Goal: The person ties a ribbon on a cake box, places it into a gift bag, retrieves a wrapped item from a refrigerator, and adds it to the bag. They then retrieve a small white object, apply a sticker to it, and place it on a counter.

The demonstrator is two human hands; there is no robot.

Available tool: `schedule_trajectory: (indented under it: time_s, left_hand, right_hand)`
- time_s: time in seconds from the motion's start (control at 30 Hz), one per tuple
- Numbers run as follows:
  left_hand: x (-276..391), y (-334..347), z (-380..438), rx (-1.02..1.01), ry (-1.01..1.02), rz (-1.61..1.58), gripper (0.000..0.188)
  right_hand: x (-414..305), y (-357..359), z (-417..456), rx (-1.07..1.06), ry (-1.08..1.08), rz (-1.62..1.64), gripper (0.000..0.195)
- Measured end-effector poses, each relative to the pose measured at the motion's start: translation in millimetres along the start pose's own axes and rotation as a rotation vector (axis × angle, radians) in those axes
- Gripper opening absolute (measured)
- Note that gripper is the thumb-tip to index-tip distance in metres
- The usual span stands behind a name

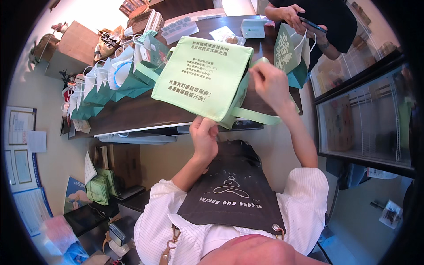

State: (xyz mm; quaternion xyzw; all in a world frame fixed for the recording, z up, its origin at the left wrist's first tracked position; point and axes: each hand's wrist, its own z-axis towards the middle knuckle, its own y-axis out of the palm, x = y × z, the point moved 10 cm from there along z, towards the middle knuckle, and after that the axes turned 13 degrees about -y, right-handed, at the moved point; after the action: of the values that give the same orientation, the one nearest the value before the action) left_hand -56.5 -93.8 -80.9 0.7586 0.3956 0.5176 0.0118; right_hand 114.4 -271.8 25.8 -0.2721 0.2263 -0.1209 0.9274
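Note:
A light green fabric carrier bag (202, 74), boxy and printed with dark writing, stands tilted at the counter's near edge. Its flat lid faces up, and a dark gap shows along the right side under the lid. My left hand (204, 136) pinches the bag's near edge close to the front corner. At the right rim, by the gap, my right hand (271, 82) is curled with its fingertips against the bag; the exact part gripped is hidden. One green strap (256, 116) sticks out at the right below my right wrist, another at the left.
Several green-and-white paper bags (109, 78) line the left of the dark counter (122, 112). A white payment device (252, 28) and a printed sign (179, 30) stand behind. At the upper right, a person holds a phone (313, 25) beside a green paper bag (291, 56). Glass-doored cabinets (364, 126) stand right.

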Motion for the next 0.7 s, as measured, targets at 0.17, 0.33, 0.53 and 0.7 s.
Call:
schedule_trajectory:
  time_s: [0.17, 0.33, 0.53, 0.7]
  left_hand:
    - [4.1, -6.2, -0.9, -0.109, -0.004, 0.176, 0.012]
    - [92.1, -69.7, -12.8, -0.141, 0.252, 0.645, 0.02]
    - [145.9, -122.9, 122.4, 0.025, 0.036, 0.543, 0.048]
    - [157.8, -87.3, 159.1, -0.23, 0.032, 0.27, 0.033]
  right_hand:
    - [62.9, -1.1, 19.1, -0.006, 0.116, -0.058, 0.006]
    - [59.3, -26.5, -35.7, 0.053, 0.246, 0.061, 0.07]
    - [72.1, 82.7, -183.0, -0.361, 0.823, 0.859, 0.049]
    - [59.0, 13.5, -184.1, -0.136, 1.122, 0.898, 0.021]
